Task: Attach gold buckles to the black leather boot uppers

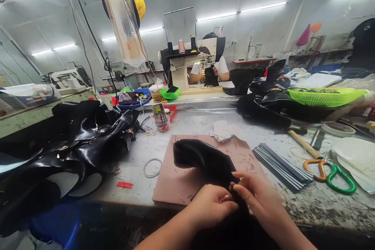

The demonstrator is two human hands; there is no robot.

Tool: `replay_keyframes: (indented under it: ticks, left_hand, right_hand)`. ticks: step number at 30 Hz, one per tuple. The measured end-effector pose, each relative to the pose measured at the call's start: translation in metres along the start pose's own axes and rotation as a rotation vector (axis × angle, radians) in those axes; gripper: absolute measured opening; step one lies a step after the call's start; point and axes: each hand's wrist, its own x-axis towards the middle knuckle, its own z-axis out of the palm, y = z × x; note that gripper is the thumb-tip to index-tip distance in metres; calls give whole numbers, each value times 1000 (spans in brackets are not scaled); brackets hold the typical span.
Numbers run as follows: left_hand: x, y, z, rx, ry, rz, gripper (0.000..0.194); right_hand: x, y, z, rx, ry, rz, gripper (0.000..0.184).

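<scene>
A black fabric piece (205,160) lies across a pink cutting mat (175,183) at the table's near edge. My left hand (209,205) is closed, pinching the near end of that piece. My right hand (258,195) touches it from the right, fingers curled and pressed against the same spot. The fabric's near end runs down between both hands and off the table.
A heap of shiny black pieces (73,140) fills the left. Scissors with orange and green handles (331,172), a hammer (301,142), dark strips (281,166) and a green basket (325,95) lie right. A phone (160,115) stands behind the mat. Another person (211,68) sews at a machine beyond.
</scene>
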Motion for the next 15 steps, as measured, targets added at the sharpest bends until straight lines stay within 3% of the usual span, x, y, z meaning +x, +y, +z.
replay_keyframes:
  ticks: [5,9,15]
  left_hand:
    - [0,4,-13,-289,20,7,38]
    - [-4,5,-20,-349,-29,53,39]
    - [-12,7,-21,-150,-6,63,30]
  right_hand:
    - [-2,-14,-14,-21,-122,-42,20]
    - [-5,-21,-6,-70,-85,-104,17]
    - [-2,-28,-6,4,-186,-83,12]
